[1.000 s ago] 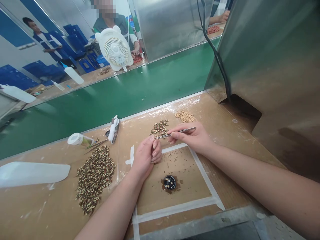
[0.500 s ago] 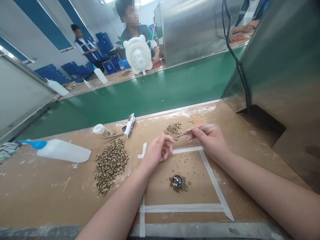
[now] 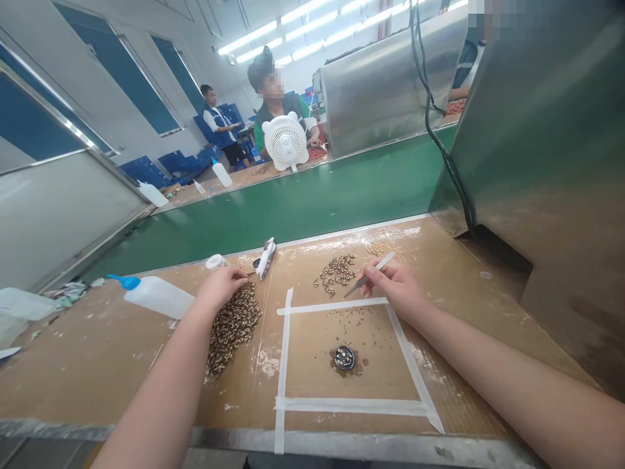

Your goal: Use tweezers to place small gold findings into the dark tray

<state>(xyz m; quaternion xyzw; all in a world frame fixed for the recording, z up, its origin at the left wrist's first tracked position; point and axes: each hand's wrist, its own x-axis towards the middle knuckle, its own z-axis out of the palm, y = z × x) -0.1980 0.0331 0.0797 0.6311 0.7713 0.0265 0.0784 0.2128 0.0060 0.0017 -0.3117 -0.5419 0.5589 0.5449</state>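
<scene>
One head-worn view (no second one) looks forward and down, close over the bench (image 3: 342,378), belt (image 3: 312,202) beyond.

The left hand (image 3: 222,284) rests on the bead pile (image 3: 230,327); the right hand (image 3: 398,290) pinches tweezers (image 3: 370,274).

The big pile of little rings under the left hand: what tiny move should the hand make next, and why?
Probably pinch one ring from the pile. The left hand rests on the pile's far end with fingers curled and nothing visibly held, while the right hand already holds tweezers ready beside the small pile.
</scene>
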